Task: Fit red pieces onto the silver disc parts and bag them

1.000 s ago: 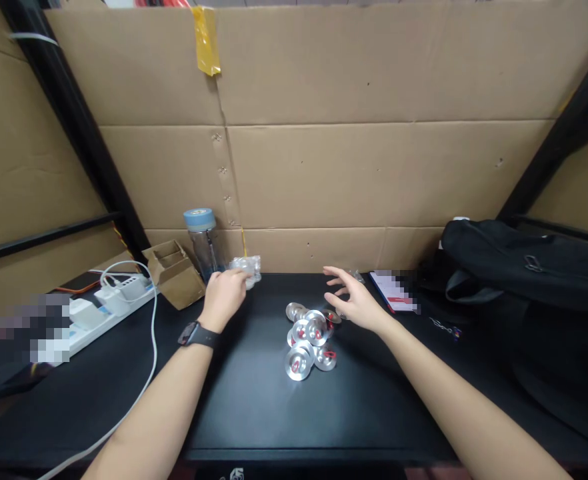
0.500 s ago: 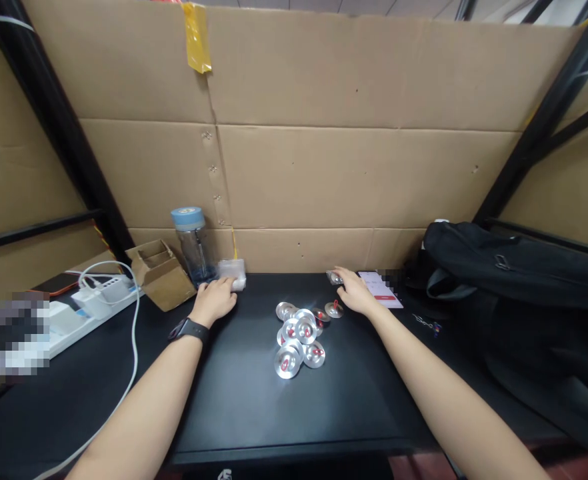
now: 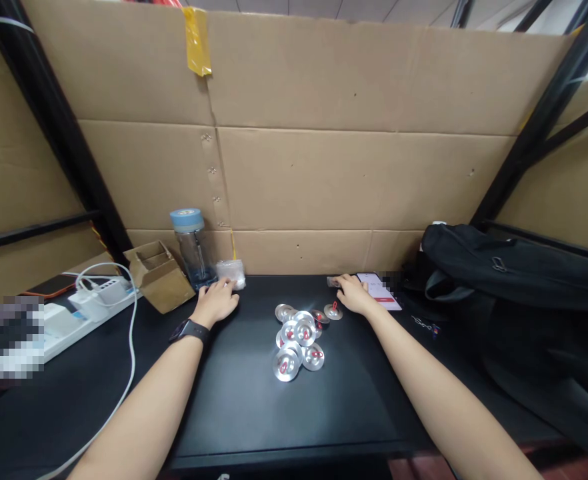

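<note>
Small clear packet just right of centre frame, covered by right hand, palm down, fingers curled over it; grip not determinable. Left hand left of centre, flat and slack, fingertips at clear plastic bag, nothing pinched. Between the hands, lower: heap of silver discs with red loops. Just left of the plastic bag, blue-lidded bottle, then cardboard box. Black bag at right edge, well apart.
</note>
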`<state>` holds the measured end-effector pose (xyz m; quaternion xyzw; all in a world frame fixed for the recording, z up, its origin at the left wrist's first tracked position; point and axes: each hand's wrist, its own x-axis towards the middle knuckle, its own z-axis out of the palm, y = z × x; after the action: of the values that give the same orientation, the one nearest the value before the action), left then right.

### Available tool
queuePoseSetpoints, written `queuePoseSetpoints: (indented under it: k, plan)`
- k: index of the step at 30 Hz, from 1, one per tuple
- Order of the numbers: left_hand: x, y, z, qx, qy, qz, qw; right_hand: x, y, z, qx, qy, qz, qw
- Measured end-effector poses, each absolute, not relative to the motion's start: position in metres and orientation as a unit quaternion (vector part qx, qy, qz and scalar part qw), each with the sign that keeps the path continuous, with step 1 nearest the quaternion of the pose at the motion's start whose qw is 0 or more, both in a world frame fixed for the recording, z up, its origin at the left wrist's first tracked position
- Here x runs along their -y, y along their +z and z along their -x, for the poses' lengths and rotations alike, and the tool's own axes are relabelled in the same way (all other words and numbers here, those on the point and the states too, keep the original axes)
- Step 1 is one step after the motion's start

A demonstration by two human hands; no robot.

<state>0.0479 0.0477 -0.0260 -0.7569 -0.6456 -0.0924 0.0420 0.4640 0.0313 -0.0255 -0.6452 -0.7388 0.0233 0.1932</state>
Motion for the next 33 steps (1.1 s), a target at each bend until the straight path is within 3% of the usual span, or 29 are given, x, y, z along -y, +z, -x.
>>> queuePoseSetpoints:
  k: [13, 22, 28, 33]
  plan:
    - [-0.035, -0.011, -0.052, 0.628, -0.132, 0.763, 0.075, -0.019, -0.001, -0.474, 0.736, 0.179, 0.562, 0.333]
    - [-0.015, 0.004, -0.073, 0.564, -0.196, 0.799, 0.074, -0.003, 0.016, -0.456, 0.682, 0.208, 0.558, 0.425]
    - [0.005, 0.013, -0.097, 0.471, -0.264, 0.842, -0.001, 0.020, 0.030, -0.426, 0.750, 0.255, 0.491, 0.362]
    - [0.015, 0.013, -0.112, 0.412, -0.285, 0.864, -0.046, 0.029, 0.037, -0.418, 0.804, 0.163, 0.460, 0.339]
